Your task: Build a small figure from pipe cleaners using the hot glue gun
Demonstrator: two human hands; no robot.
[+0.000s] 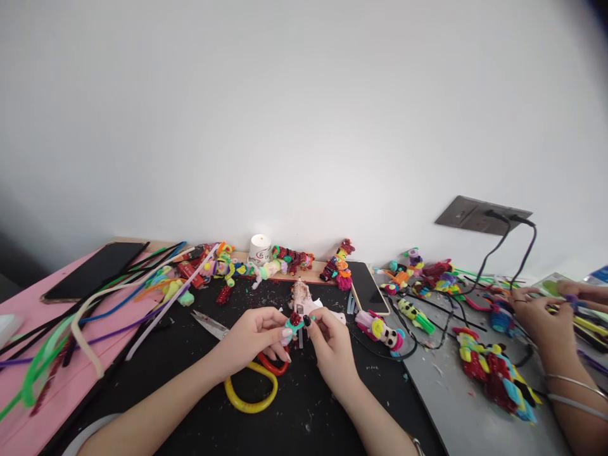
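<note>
My left hand [254, 339] and my right hand [332, 345] meet over a black mat [304, 411]. Together they pinch a small pipe-cleaner figure [297, 322] with a red glitter top and a teal band. Both hands have their fingers closed on it. Scissors [240, 373] with yellow and red handles lie on the mat just under my left hand, blades pointing left. A pale figure [301, 292] lies just beyond my fingers.
Loose pipe cleaners [95, 310] spread over a pink board at left. Finished figures line the wall beside a white cup [259, 248]. A phone [368, 288] lies right of centre. Another person's hands [541, 316] work at far right, near cables and a wall socket [482, 214].
</note>
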